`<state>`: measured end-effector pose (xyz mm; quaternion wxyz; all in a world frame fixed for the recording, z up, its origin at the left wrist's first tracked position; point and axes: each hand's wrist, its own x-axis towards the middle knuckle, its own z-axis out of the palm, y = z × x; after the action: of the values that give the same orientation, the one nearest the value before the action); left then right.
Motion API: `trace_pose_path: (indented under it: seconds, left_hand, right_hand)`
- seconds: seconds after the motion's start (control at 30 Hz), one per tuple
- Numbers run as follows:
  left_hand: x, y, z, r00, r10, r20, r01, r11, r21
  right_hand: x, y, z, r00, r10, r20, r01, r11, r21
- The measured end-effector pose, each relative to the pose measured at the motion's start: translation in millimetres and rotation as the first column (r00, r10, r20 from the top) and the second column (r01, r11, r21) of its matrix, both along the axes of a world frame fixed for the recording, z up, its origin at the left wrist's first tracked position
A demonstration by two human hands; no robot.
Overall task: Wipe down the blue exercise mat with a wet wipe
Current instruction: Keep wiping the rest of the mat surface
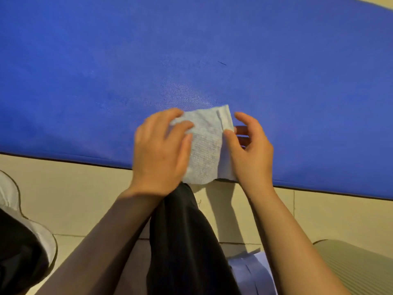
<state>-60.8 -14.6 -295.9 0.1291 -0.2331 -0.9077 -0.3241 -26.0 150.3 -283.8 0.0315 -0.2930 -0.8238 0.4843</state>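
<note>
Blue mat (191, 50) fills the upper half of the frame, its near edge running from mid left down to lower right over beige floor tiles (85, 199).

Wet wipe (204, 145) is a folded white rectangle at frame centre, held between both hands above the mat's near edge; its lower end hangs past that edge. Can't tell whether it touches the mat.

Left hand (161, 152): on the wipe's left side, fingers curled over its upper left corner, thumb along the left edge, gripping it. Slightly motion-blurred.

Right hand (251, 150): thumb pressed on the wipe's right edge, other fingers curled behind it, so it pinches that edge.

Faint pale sheen on the mat just above the wipe. Small dark mark on the mat, upper centre-right.

Dark trouser leg (187, 241) runs up the bottom centre between the forearms. White paper (251, 271) at bottom right, ribbed pale green mat (357, 269) at the far bottom right corner. Black and white item at the lower left edge, can't identify.
</note>
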Motion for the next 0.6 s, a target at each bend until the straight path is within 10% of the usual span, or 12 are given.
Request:
trace_pose_path:
  seconds: [0.13, 0.3, 0.47, 0.6]
  left_hand:
    - [-24.1, 51.6, -54.4, 0.816, -0.571, 0.087, 0.566, 0.762, -0.313]
    - [-50.6, 38.2, -97.8, 0.698, -0.689, 0.194, 0.690, 0.575, -0.439]
    - [-70.0, -14.8, -97.9, 0.866, -0.478, 0.147, 0.495, 0.773, -0.396]
    - [-72.0, -74.2, -92.1, 0.978, 0.056, 0.202, -0.010, 0.975, -0.221]
  right_hand:
    - [17.0, 44.0, -38.6, 0.991, -0.056, 0.125, 0.013, 0.948, 0.319]
    - [40.0, 86.2, -75.7, 0.945, 0.032, 0.326, -0.203, 0.837, 0.508]
    - [50.0, 84.3, -99.1, 0.942, 0.009, 0.336, -0.232, 0.741, 0.630]
    - [49.8, 84.2, -102.8, 0.948, -0.004, 0.318, -0.215, 0.728, 0.652]
